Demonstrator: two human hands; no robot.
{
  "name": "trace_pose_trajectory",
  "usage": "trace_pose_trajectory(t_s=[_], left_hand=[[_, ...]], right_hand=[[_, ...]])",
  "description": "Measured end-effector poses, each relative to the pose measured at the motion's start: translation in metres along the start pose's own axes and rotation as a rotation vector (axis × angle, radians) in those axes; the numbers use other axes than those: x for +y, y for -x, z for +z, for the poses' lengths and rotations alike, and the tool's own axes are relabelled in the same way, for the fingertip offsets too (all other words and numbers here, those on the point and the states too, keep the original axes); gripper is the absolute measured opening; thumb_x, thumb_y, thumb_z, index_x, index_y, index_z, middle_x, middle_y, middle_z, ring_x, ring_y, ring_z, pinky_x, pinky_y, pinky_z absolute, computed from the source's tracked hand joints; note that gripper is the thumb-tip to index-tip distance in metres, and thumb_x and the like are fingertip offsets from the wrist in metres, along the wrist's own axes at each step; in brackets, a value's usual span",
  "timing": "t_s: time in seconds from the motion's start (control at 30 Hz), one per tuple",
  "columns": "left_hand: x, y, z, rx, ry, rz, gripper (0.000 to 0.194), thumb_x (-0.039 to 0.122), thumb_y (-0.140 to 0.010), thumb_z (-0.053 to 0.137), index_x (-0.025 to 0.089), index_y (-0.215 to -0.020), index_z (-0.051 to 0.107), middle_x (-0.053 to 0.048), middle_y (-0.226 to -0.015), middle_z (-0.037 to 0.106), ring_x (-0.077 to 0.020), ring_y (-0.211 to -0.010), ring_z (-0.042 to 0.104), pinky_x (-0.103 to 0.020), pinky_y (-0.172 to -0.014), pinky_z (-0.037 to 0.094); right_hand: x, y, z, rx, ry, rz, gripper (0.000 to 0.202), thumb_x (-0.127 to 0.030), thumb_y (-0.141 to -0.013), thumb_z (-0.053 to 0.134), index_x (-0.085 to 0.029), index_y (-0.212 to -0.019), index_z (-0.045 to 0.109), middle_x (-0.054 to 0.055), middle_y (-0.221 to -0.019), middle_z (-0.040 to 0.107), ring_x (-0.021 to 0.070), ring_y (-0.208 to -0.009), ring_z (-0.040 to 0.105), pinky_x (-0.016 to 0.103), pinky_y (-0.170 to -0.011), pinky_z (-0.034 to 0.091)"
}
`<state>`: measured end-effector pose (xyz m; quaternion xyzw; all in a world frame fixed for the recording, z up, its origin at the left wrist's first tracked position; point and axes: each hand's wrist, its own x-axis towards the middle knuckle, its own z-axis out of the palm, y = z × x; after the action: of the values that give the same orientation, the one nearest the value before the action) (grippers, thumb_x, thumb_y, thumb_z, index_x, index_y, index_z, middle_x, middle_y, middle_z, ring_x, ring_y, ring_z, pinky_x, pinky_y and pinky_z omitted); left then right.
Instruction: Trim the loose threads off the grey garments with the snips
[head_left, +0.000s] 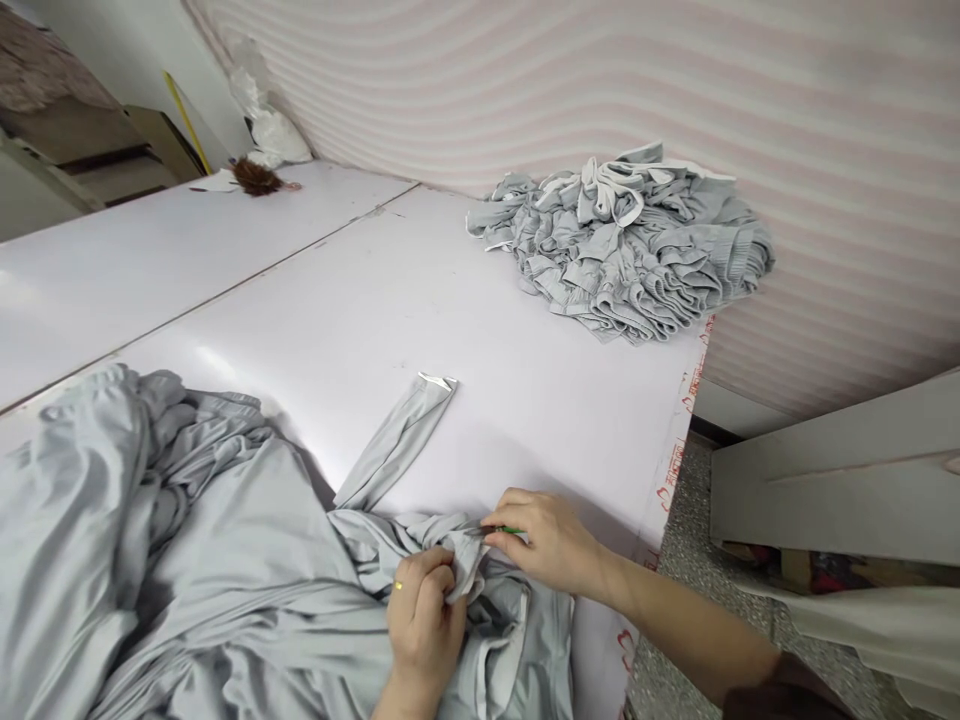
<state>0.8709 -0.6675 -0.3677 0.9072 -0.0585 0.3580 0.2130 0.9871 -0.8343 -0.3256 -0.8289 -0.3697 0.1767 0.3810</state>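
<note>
My left hand [427, 615], with a yellow band on one finger, is closed on a gathered fold of a light grey garment [292, 560]. To its right, my right hand [544, 535] pinches small thread snips [508, 529] with a green part showing. Their dark tip touches the bunched cloth just above my left fingers; most of the tool is hidden by my grip. A narrow grey sleeve or leg [401, 435] of the cloth stretches away over the table. Below my hands lies a cloth edge with a white strip [517, 640].
A heap of grey garments [630, 245] sits at the table's far right corner, by the striped wall covering [600, 80]. A brown brush-like thing [256, 177] and a white plastic bag [276, 135] are at the back left. The white table [360, 290] has its right edge beside my right forearm.
</note>
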Motion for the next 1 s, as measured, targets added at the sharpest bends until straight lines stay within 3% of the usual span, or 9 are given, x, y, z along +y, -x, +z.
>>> trace_pose_trajectory(t_s=[0.13,0.23,0.33,0.4,0.5,0.63,0.77,0.87,1.0], left_hand=[[0.000,0.002,0.000,0.040,0.025,-0.100,0.022,0.003,-0.074,0.059,0.023,-0.072,0.049,-0.005,-0.086,0.067,-0.0181,-0.081,0.062,-0.031,-0.074,0.049],[0.004,-0.002,0.002,-0.049,0.376,-0.568,0.009,0.022,-0.082,0.061,0.023,-0.084,0.052,-0.002,-0.080,0.069,-0.0172,-0.072,0.065,-0.028,-0.065,0.050],[0.008,-0.014,0.002,-0.136,0.746,-1.091,0.034,0.046,-0.083,0.059,0.023,-0.106,0.050,0.006,-0.059,0.058,-0.0120,-0.048,0.051,-0.022,-0.046,0.040],[0.009,-0.022,0.000,-0.138,0.843,-1.250,0.047,0.055,-0.078,0.063,0.022,-0.110,0.049,0.010,-0.054,0.050,-0.0090,-0.042,0.041,-0.020,-0.042,0.034],[0.010,-0.031,-0.002,-0.119,0.873,-1.317,0.055,0.058,-0.073,0.067,0.023,-0.112,0.049,0.010,-0.054,0.048,-0.0085,-0.043,0.040,-0.020,-0.044,0.034],[0.009,-0.034,-0.004,-0.133,0.898,-1.339,0.059,0.058,-0.070,0.069,0.023,-0.113,0.050,0.011,-0.052,0.046,-0.0083,-0.043,0.039,-0.019,-0.043,0.033],[0.004,-0.032,-0.003,-0.107,0.959,-1.407,0.057,0.057,-0.066,0.073,0.023,-0.107,0.053,0.009,-0.057,0.050,-0.0074,-0.043,0.040,-0.019,-0.043,0.032],[0.002,-0.026,0.002,-0.158,0.920,-1.295,0.040,0.049,-0.066,0.075,0.021,-0.086,0.054,0.003,-0.067,0.060,-0.0110,-0.055,0.052,-0.021,-0.050,0.040],[0.005,-0.020,0.013,-0.110,0.700,-1.075,0.025,0.040,-0.071,0.069,0.021,-0.073,0.053,-0.003,-0.082,0.068,-0.0163,-0.068,0.061,-0.021,-0.049,0.040]], right_hand=[[-0.002,0.000,0.004,-0.016,-0.034,0.055,0.028,-0.030,-0.081,0.072,-0.023,-0.107,0.070,0.003,-0.099,0.069,0.0197,-0.084,0.066,0.030,-0.073,0.048],[0.000,-0.005,0.010,0.006,0.030,0.068,0.025,-0.018,-0.080,0.069,-0.021,-0.105,0.066,0.004,-0.099,0.067,0.0199,-0.084,0.065,0.030,-0.073,0.047],[0.005,-0.011,0.011,0.062,0.047,0.069,0.022,-0.006,-0.081,0.059,-0.021,-0.096,0.066,0.003,-0.094,0.068,0.0179,-0.081,0.064,0.028,-0.071,0.045],[0.007,-0.013,0.009,0.051,0.012,0.045,0.021,-0.014,-0.081,0.065,-0.022,-0.100,0.067,0.003,-0.097,0.068,0.0182,-0.083,0.064,0.029,-0.072,0.045],[0.006,-0.013,0.004,-0.011,0.038,-0.010,0.025,-0.027,-0.082,0.072,-0.024,-0.106,0.069,0.004,-0.100,0.069,0.0205,-0.085,0.065,0.032,-0.076,0.045],[0.004,-0.009,0.004,-0.019,0.113,-0.105,0.016,-0.026,-0.090,0.064,-0.025,-0.103,0.072,0.004,-0.093,0.071,0.0189,-0.082,0.065,0.032,-0.076,0.044],[0.009,-0.016,0.006,0.023,0.036,-0.086,0.014,-0.028,-0.089,0.063,-0.024,-0.098,0.073,0.003,-0.089,0.071,0.0168,-0.078,0.065,0.028,-0.073,0.045],[0.019,-0.053,0.003,0.055,-0.046,0.016,0.022,-0.032,-0.084,0.069,-0.022,-0.104,0.069,0.003,-0.097,0.069,0.0175,-0.089,0.065,0.027,-0.077,0.047],[0.032,-0.150,-0.004,0.162,0.042,0.217,0.035,-0.032,-0.088,0.064,-0.018,-0.119,0.061,0.010,-0.118,0.064,0.0228,-0.107,0.060,0.033,-0.089,0.044]])
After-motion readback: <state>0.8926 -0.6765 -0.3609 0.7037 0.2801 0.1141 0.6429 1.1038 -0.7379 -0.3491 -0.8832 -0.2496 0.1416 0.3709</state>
